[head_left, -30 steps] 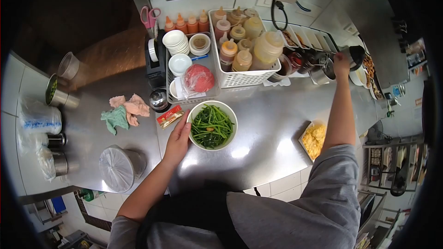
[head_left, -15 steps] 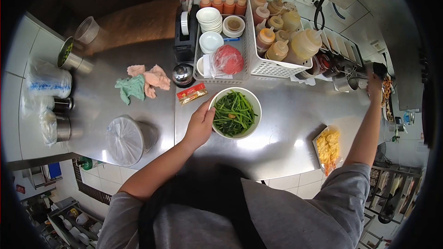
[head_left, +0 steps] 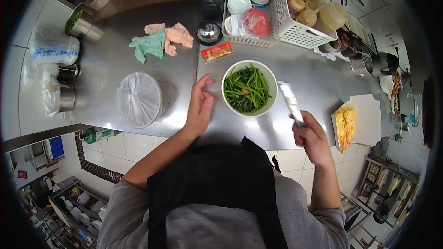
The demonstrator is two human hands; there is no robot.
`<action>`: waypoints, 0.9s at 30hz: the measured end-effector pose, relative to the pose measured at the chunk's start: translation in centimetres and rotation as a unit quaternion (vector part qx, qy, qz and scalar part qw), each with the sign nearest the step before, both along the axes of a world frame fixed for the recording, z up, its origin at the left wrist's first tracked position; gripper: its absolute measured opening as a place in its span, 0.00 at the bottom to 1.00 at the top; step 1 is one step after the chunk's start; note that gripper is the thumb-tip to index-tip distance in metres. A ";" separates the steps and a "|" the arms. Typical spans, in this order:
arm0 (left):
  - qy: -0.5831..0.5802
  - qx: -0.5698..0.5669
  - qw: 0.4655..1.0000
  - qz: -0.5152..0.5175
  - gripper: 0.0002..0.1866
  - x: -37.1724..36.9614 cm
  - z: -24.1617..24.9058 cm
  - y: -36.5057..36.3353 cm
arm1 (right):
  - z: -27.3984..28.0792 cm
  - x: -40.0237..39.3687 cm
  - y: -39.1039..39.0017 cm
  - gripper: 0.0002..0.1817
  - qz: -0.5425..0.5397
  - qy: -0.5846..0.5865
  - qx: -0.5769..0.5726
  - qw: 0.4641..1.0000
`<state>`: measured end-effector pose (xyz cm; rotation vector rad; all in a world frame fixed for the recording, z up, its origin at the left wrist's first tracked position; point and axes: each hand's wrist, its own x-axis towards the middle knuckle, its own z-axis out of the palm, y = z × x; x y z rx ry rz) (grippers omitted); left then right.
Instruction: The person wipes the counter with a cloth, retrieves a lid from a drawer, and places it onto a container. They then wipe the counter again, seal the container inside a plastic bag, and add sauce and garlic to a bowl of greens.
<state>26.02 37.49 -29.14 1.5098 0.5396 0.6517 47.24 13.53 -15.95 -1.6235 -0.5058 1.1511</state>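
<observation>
Bowl of greens (head_left: 249, 88), right hand (head_left: 310, 134) gripping utensil (head_left: 291, 103)

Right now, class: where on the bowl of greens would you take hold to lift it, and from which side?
Grip the white bowl by its bare left rim, beside the open left hand; the right hand holds a utensil along the right edge.

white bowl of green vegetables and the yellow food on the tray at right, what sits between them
In the head view, the right hand holds a shiny metal utensil between the white bowl of green vegetables and the yellow food; otherwise bare steel counter.
</observation>
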 end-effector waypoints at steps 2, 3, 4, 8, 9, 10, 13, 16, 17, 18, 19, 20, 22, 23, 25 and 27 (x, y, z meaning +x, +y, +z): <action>0.019 0.095 0.995 0.010 0.37 -0.5 -2.5 -1.6 | 0.3 -2.0 2.7 0.16 0.092 -0.288 -0.074 0.950; 0.019 0.092 0.996 0.009 0.37 -0.6 -2.3 -2.0 | 1.3 -2.7 4.2 0.15 0.122 -0.394 -0.122 0.903; 0.035 0.139 0.990 0.003 0.37 -0.4 -1.4 -2.2 | -0.2 -2.9 4.8 0.13 0.130 -0.536 -0.086 0.829; 0.050 0.184 0.982 -0.007 0.37 -0.2 -0.5 -2.3 | 0.0 -3.8 7.1 0.13 0.211 -0.697 -0.098 0.678; 0.053 0.192 0.980 -0.015 0.36 -0.3 -0.4 -2.3 | 0.0 -3.9 7.5 0.13 0.216 -0.696 -0.099 0.677; 0.054 0.189 0.980 -0.013 0.36 -0.3 -0.5 -2.3 | 0.1 -3.9 7.9 0.12 0.218 -0.711 -0.090 0.663; 0.054 0.189 0.980 -0.010 0.35 -0.3 -0.5 -2.3 | 1.0 -3.9 7.8 0.11 0.213 -0.725 -0.081 0.650; 0.050 0.200 0.979 -0.007 0.35 -0.2 -0.6 -2.1 | 2.6 -3.3 7.4 0.10 0.165 -0.713 -0.092 0.675; 0.052 0.200 0.978 -0.008 0.35 -0.2 -0.5 -2.1 | 2.9 -3.1 7.1 0.09 0.123 -0.699 -0.103 0.697; 0.053 0.201 0.978 -0.009 0.35 -0.2 -0.5 -2.1 | 2.8 -2.7 7.1 0.11 0.119 -0.689 -0.133 0.702; 0.054 0.202 0.978 -0.009 0.35 -0.3 -0.5 -2.2 | 2.4 -2.4 7.0 0.11 0.120 -0.689 -0.132 0.703; 0.053 0.202 0.978 -0.009 0.34 -0.3 -0.5 -2.2 | 1.7 -2.1 7.0 0.12 0.133 -0.700 -0.144 0.687; 0.051 0.205 0.977 -0.010 0.34 -0.1 -0.5 -2.2 | 1.0 -2.1 6.9 0.14 0.127 -0.717 -0.155 0.668; 0.055 0.205 0.977 -0.010 0.34 -0.1 -0.5 -2.2 | 1.4 -2.4 6.9 0.14 0.125 -0.717 -0.154 0.668; 0.060 0.205 0.977 -0.011 0.35 -0.1 -0.5 -2.3 | 2.6 -3.3 6.9 0.13 0.066 -0.709 -0.150 0.686; 0.066 0.220 0.973 -0.011 0.35 0.0 -0.5 -2.3 | 2.6 -3.9 6.7 0.13 0.109 -0.689 -0.128 0.705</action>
